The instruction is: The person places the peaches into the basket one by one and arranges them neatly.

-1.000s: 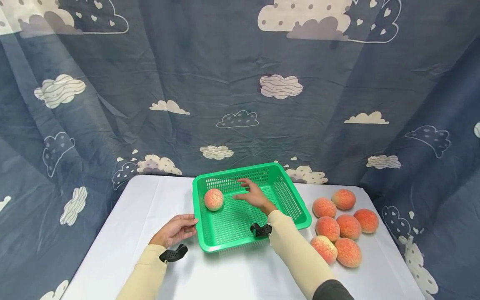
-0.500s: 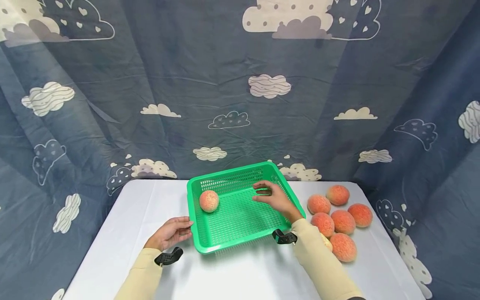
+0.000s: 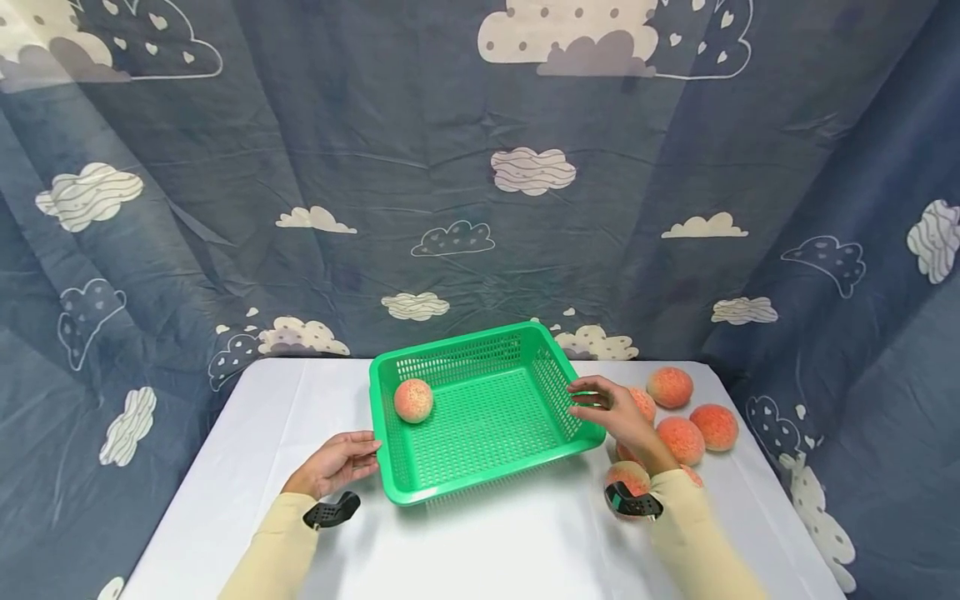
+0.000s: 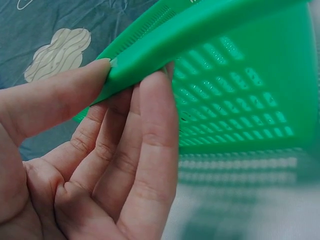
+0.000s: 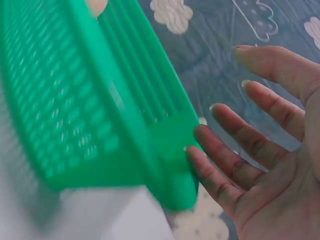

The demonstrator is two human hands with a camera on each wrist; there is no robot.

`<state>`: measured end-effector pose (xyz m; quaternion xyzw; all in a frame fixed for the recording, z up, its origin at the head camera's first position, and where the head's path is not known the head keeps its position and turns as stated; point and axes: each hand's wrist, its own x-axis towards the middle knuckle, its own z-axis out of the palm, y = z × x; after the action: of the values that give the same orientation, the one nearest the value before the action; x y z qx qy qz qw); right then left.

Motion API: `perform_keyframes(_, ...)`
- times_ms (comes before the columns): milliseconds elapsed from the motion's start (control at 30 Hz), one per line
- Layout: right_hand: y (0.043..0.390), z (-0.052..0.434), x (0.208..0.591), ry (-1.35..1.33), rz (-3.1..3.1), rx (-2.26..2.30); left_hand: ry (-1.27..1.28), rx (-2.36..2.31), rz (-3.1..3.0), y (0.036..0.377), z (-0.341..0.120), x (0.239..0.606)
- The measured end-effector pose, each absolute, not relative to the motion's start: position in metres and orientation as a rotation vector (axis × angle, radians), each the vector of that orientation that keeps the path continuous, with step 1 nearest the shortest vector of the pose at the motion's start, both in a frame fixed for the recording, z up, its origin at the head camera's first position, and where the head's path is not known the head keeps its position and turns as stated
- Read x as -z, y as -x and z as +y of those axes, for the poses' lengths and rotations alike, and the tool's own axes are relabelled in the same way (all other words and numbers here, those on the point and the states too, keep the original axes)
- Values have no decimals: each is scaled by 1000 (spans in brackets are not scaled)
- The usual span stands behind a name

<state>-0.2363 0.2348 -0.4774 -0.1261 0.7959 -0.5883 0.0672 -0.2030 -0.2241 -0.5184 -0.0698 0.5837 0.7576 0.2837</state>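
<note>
Basket (image 3: 480, 417) stands on the white table (image 3: 225, 467), with one peach (image 3: 413, 400) in its far left corner. In the head view the left hand (image 3: 336, 465) holds the near left rim, and the right hand (image 3: 615, 410) is over the right rim, above the peaches (image 3: 693, 425) lying on the table. I judge the step is a reach for another peach; the next move needs the hand to come down and close around one fruit.

In the left wrist view the thumb (image 4: 55, 100) and fingers (image 4: 150, 150) pinch the rim.

In the right wrist view the fingers (image 5: 250, 130) are spread and hold nothing, just beside the basket corner.
</note>
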Motion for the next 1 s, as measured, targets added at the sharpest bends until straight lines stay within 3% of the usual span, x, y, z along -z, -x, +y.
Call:
perform_keyframes(367,200,285,477,154,2523,1778,202,-2034,1552,203,-224,517)
perform_keyframes(600,187,321,498,30,2654,1743,166,-2039,1549,202,-225,517)
perform_keyframes(1000,165,340,512,-368,2656,1557,160,-2043,1537,202,-225,518)
